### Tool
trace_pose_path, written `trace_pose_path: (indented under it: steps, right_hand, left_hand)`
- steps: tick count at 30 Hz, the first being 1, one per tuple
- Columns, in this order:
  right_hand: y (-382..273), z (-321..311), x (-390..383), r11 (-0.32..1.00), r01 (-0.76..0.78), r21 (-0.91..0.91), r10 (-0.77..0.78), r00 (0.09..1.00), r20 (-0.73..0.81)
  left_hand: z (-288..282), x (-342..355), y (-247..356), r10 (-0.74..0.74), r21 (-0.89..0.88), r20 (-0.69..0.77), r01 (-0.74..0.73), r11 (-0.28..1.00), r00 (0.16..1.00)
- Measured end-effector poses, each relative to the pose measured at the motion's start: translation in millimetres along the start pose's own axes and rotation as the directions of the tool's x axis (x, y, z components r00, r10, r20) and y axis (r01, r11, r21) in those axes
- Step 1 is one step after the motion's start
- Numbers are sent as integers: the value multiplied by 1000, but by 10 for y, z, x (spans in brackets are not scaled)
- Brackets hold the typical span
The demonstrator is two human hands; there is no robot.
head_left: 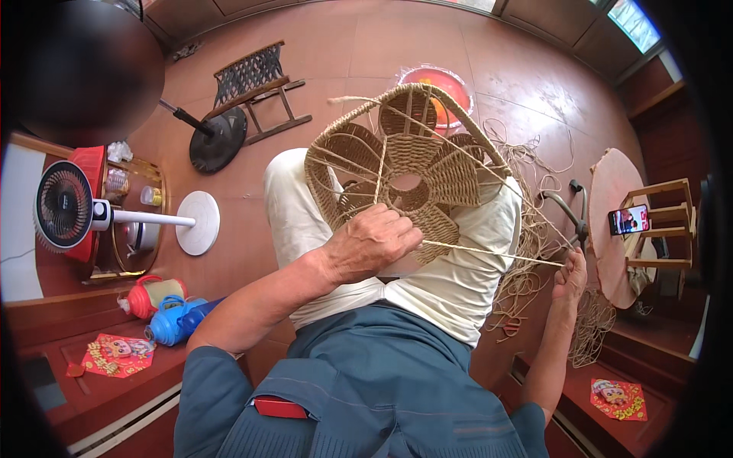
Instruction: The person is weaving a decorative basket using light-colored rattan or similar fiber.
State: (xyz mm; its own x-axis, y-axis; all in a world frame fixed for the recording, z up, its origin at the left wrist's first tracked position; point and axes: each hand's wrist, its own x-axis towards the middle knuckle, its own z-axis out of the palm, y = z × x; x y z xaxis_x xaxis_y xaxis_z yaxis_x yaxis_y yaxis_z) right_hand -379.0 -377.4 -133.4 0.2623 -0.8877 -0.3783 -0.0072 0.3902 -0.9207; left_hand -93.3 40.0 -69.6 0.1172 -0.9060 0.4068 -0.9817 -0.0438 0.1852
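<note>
A woven tan cord basket (408,153) with flower-petal panels, a braided rim and a hole at its middle lies across my thighs, loose strands crossing it. My left hand (376,238) is closed at the basket's near left part, gripping cord. From it a pale twisted cord (485,250) runs taut to my right hand (569,273), which is out to the right with its fingers pinched on the cord. Another strand slants from the rim down to that hand. A tangle of loose cord (534,153) lies on the floor to the right of the basket.
Fans (69,202) stand at left near a tea cart and jugs (172,320). A wooden folding stool (252,91) is behind. A red basin (447,88) sits beyond the basket. At right, a round board (605,175) holds a wooden stand and a phone (626,220).
</note>
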Motion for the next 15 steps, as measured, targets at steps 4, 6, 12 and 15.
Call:
trace_pose_path:
  steps: [4,6,12,15]
  right_hand:
    - [81,-63,86,995,-58,82,67,992,-105]
    - [158,-155,191,982,-56,178,110,943,-313]
    - [291,-1205,371,968,-170,186,191,976,-104]
    - [60,-393,-122,847,-180,-501,197,980,-19]
  left_hand:
    - [-115,-14,-5,1,31,-66,2,1000,998]
    - [-170,-105,-78,10,86,-34,-7,996,999]
    - [-638,-596,-719,-96,186,-89,112,976,991]
    - [-867,-869,-927,-127,264,-79,143,954,989]
